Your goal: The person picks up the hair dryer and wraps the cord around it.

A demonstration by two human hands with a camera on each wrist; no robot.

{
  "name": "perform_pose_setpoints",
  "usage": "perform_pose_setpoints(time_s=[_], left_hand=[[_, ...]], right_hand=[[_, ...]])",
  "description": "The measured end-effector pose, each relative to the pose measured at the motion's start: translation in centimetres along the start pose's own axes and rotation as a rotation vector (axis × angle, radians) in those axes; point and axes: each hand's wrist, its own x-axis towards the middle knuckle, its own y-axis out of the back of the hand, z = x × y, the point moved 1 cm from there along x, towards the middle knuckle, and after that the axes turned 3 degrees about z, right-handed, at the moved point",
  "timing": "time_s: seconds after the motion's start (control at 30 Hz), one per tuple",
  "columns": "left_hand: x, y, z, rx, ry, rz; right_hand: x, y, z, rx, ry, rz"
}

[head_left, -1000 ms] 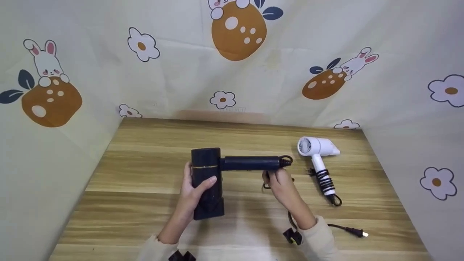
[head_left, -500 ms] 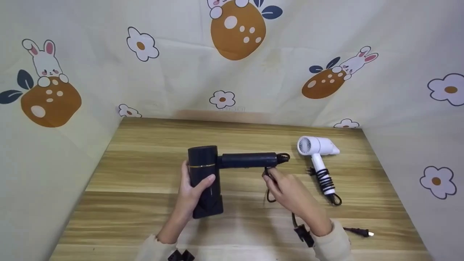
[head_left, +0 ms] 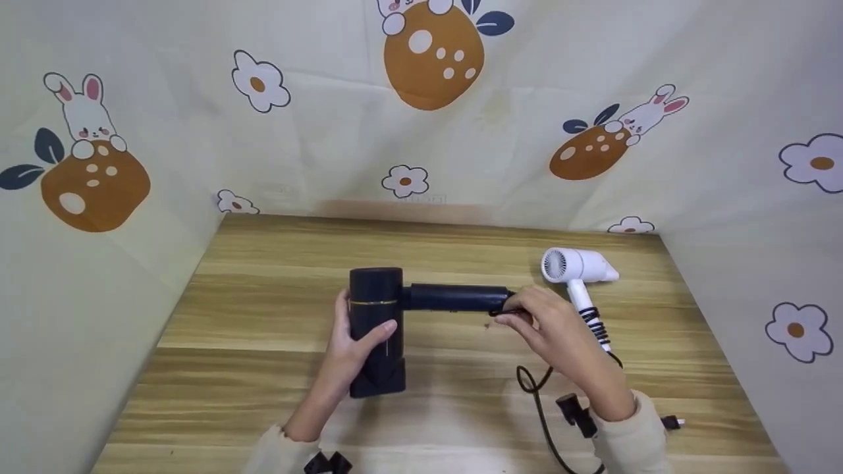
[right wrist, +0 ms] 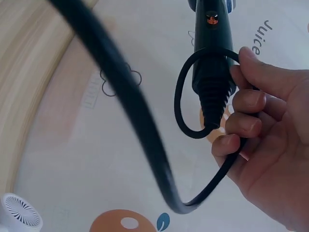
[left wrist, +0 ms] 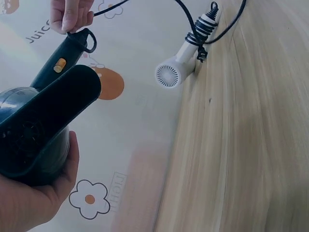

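A dark navy hair dryer (head_left: pixel 377 283) with a thin gold ring is held above the table, its handle pointing right. My left hand (head_left: pixel 349 352) grips the barrel, thumb across the front. At the handle's end, my right hand (head_left: pixel 560 332) pinches the black cord (right wrist: pixel 145 125) between thumb and forefinger; its other fingers curl around the cord too. A loop of cord lies against the handle's ribbed end in the right wrist view. The rest of the cord hangs below the right hand. In the left wrist view, the orange switch (left wrist: pixel 60 65) shows on the handle.
A white hair dryer (head_left: pixel 579 265) lies at the right of the wooden table (head_left: pixel 263 276), a black cord wound round its handle. Near the right sleeve lies a black plug (head_left: pixel 672 422). Printed cloth walls (head_left: pixel 316 131) enclose the back and sides.
My right hand has moved rightward and up to the handle's end, bringing the cord against it. More cord now hangs loose below. My left hand keeps its grip with only slight movement.
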Motion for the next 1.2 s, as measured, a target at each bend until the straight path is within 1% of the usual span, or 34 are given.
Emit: perform_pose_setpoints(time_s=[0.23,0.37,0.47,0.6,0.73,0.8,0.93,1.0,1.1,1.13,1.2], left_hand=[[0.0,0.0,0.1,0.014,0.007,-0.028],[0.0,0.0,0.1,0.018,0.013,-0.048],[0.1,0.0,0.1,0.013,0.012,-0.07],[0.0,0.1,0.2,-0.001,0.004,-0.112],[-0.2,0.2,0.4,-0.048,0.004,-0.168],[-0.3,0.3,0.5,-0.088,0.007,-0.198],[-0.6,0.4,0.4,-0.178,0.014,-0.253],[-0.7,0.4,0.3,-0.216,0.013,-0.276],[-0.8,0.2,0.3,-0.268,0.005,-0.289],[-0.7,0.1,0.3,-0.283,-0.001,-0.281],[-0.7,0.0,0.3,-0.301,-0.007,-0.247]], right_hand=[[0.1,0.4,1.3,0.125,-0.029,0.081],[0.4,0.6,1.8,0.21,-0.037,0.094],[0.7,0.8,2.2,0.289,-0.067,0.096],[0.9,0.8,2.6,0.449,-0.166,0.047],[1.0,0.6,3.0,0.677,-0.289,-0.004],[1.0,0.3,3.3,0.774,-0.31,-0.005],[0.8,-0.6,3.8,0.931,-0.276,0.005],[0.7,-1.2,3.8,0.972,-0.269,0.016],[0.5,-2.0,3.5,0.983,-0.305,0.052],[0.4,-2.3,3.4,0.957,-0.321,0.067],[0.2,-2.9,3.0,0.849,-0.351,0.089]])
